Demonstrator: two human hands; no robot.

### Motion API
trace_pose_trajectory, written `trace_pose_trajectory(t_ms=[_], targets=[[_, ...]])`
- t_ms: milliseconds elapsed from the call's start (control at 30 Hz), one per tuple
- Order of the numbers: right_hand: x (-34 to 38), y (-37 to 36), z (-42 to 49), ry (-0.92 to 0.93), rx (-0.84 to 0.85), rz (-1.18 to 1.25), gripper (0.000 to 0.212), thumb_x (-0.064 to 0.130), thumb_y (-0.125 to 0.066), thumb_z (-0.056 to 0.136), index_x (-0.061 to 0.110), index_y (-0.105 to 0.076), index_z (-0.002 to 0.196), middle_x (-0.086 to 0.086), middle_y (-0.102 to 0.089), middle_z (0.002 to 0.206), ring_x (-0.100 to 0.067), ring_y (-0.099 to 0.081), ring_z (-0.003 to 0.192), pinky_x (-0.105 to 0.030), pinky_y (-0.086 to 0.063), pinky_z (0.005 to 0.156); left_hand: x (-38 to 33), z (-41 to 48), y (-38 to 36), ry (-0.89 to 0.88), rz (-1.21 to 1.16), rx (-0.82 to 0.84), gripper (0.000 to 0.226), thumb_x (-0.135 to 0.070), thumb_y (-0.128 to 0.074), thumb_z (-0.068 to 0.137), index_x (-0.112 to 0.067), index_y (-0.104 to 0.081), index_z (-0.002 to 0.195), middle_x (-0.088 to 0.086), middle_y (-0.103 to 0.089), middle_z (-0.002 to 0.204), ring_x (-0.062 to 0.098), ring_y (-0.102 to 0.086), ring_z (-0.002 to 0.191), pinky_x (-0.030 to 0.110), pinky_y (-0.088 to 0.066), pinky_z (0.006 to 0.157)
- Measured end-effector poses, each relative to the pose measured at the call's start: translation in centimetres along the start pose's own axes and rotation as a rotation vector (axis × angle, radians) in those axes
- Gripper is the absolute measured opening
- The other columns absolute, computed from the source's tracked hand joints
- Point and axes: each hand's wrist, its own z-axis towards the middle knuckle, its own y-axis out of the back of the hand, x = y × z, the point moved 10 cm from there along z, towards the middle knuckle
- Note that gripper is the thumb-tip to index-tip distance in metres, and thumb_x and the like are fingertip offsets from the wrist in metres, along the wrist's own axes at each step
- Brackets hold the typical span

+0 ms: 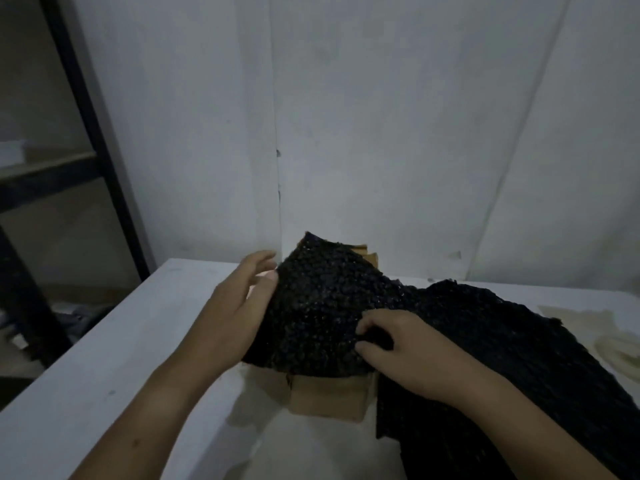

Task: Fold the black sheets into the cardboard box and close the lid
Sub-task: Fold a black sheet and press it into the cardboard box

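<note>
**Black sheets** [322, 306]: dark, bubbly-textured material, heaped in a peak over the open top of the box. The rest trails off to the right across the bench and over its near edge. How many layers there are cannot be told.

**Cardboard box** [325, 396]: brown, standing on the bench near the middle. Its near wall shows below the sheets, and a bit of flap shows behind the peak at the back. The inside is hidden by the sheets.

**Left hand** [249, 299]: at the left edge of the heap. Fingers [263, 259] nearly straight and released, thumb laid against the sheet's edge, palm turned toward the material.

**Right hand** [398, 344]: on top of the sheets, right of the peak and above the box's near right corner. Fingers [367, 329] curled in, grasping a fold of the material.

**Bench** [121, 358]: white, flat-topped, set against the wall. There is a pale yellowish stain [588, 327] at its far right.

**Wall** [381, 116]: plain white, with a vertical seam behind the box.

**Shelf rack** [69, 133]: dark frame with pale boards, standing left of the bench. Its contents are too dim to make out.
</note>
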Motion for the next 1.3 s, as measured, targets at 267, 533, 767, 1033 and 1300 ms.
trace_pose_trajectory(t_ms=[267,533,767,1033,1300], targets=[[0.3,-2.0,2.6,-0.077,0.188,-0.297,0.083,0.063,-0.046,0.071,0.036,-0.032,0.148,0.007,-0.041,0.147,-0.023,-0.026,0.139,-0.034,-0.027,0.113,0.6,0.5,-7.4,-0.096,0.637,0.414,0.053,-0.048,-0.049,0.082,-0.040,-0.055,0.134,-0.019,-0.053,0.137,0.015,-0.022,0.144,0.046,0.009,0.120],[1.8,-1.0,3.4,-0.001,0.132,-0.345,0.057,0.057,-0.055,0.078,0.031,-0.052,0.129,0.005,-0.057,0.123,-0.021,-0.046,0.123,-0.034,-0.037,0.105,1.6,1.1,-9.8,-0.038,0.701,0.485,0.038,-0.045,-0.051,0.075,-0.039,-0.064,0.111,-0.011,-0.060,0.123,0.017,-0.032,0.135,0.043,0.005,0.112],[0.3,-0.1,3.8,0.000,-0.028,-0.554,0.069,0.057,-0.052,0.080,0.029,-0.045,0.142,0.008,-0.048,0.141,-0.028,-0.028,0.139,-0.041,-0.021,0.115,2.5,1.6,-10.6,0.021,0.785,0.519,0.013,-0.042,-0.054,0.076,-0.035,-0.058,0.086,-0.010,-0.053,0.094,0.018,-0.039,0.121,0.042,-0.006,0.108],[-0.6,-3.6,5.9,-0.121,0.327,-0.583,0.037,0.052,-0.047,0.079,0.028,-0.053,0.106,-0.003,-0.053,0.125,-0.030,-0.027,0.131,-0.043,-0.015,0.113,2.6,1.2,-10.7,-0.019,0.778,0.499,0.021,-0.047,-0.046,0.072,-0.035,-0.054,0.087,-0.010,-0.054,0.098,0.018,-0.038,0.120,0.037,-0.017,0.096],[1.6,1.6,4.3,0.129,-0.153,-0.643,0.052,0.046,-0.058,0.079,0.025,-0.055,0.127,0.004,-0.056,0.119,-0.024,-0.050,0.110,-0.039,-0.044,0.093,2.5,0.8,-10.5,-0.046,0.731,0.428,0.042,-0.050,-0.038,0.070,-0.029,-0.065,0.094,-0.009,-0.061,0.107,0.016,-0.038,0.117,0.037,-0.021,0.091]])
